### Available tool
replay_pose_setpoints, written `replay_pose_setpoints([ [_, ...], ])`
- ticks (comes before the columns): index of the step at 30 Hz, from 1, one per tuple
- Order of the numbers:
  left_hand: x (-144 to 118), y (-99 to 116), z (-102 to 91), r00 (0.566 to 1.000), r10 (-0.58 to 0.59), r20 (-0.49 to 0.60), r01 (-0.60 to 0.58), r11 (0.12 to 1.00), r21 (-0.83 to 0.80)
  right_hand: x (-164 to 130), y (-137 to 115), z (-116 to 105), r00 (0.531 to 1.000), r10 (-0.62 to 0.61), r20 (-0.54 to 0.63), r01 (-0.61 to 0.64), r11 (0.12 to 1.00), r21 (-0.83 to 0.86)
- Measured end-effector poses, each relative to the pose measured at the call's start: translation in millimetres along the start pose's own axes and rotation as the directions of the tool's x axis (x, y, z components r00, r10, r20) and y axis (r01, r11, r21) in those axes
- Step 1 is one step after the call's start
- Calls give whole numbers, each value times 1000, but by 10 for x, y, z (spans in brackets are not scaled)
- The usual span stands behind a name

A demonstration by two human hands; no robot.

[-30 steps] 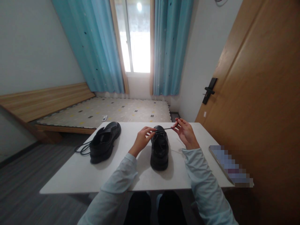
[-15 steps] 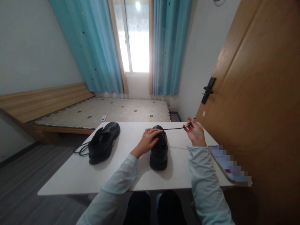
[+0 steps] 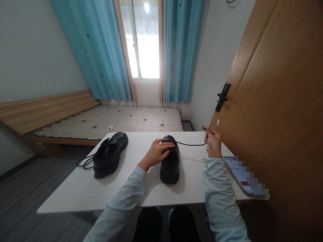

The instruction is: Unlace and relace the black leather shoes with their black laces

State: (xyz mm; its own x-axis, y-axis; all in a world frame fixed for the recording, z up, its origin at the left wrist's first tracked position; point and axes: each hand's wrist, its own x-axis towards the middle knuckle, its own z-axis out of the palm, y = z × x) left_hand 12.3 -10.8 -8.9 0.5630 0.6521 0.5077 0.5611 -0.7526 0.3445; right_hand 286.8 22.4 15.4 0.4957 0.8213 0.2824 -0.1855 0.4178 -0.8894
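A black shoe stands upright on the white table in front of me, its heel towards me. My left hand grips the shoe from the left, fingers laid across its lacing and thumb nearer the opening. A thin black shoelace runs out to the right from the shoe and sags slightly. Its far part is pinched in my right hand, with the fingers curled and the tip sticking up above them. To the left lies a second black shoe, its loose laces looped at its left side.
The white table has a phone or tablet, partly pixelated, at its right edge. Behind it is a bed with a small white remote on it. A wooden door stands close on the right.
My right hand has turned and curled its fingers more around the lace, shifting slightly right. The lace hangs slacker than before. My left hand stays on the shoe.
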Motion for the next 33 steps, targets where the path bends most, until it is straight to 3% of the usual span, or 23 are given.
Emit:
replay_pose_setpoints([
  [2,5,-7,-5,1000,4,-12,-4,1000,-2,-10,14,25,999,-20,44,25,993,-113],
  [5,12,-17,-6,1000,18,-14,-18,1000,2,-52,55,93,974,-49,222,122,936,-329],
  [9,18,-32,2,1000,20,-17,-20,1000,11,-172,99,232,860,-56,508,331,818,-470],
  [12,19,-47,15,999,23,-23,-23,1000,-2,-273,91,322,782,-20,623,432,738,-518],
  [20,15,-51,22,999,25,-35,-25,1000,-15,-334,172,376,711,-1,703,559,606,-565],
  [33,12,-25,10,999,19,-33,-20,999,-25,-395,197,426,644,53,763,636,516,-574],
])
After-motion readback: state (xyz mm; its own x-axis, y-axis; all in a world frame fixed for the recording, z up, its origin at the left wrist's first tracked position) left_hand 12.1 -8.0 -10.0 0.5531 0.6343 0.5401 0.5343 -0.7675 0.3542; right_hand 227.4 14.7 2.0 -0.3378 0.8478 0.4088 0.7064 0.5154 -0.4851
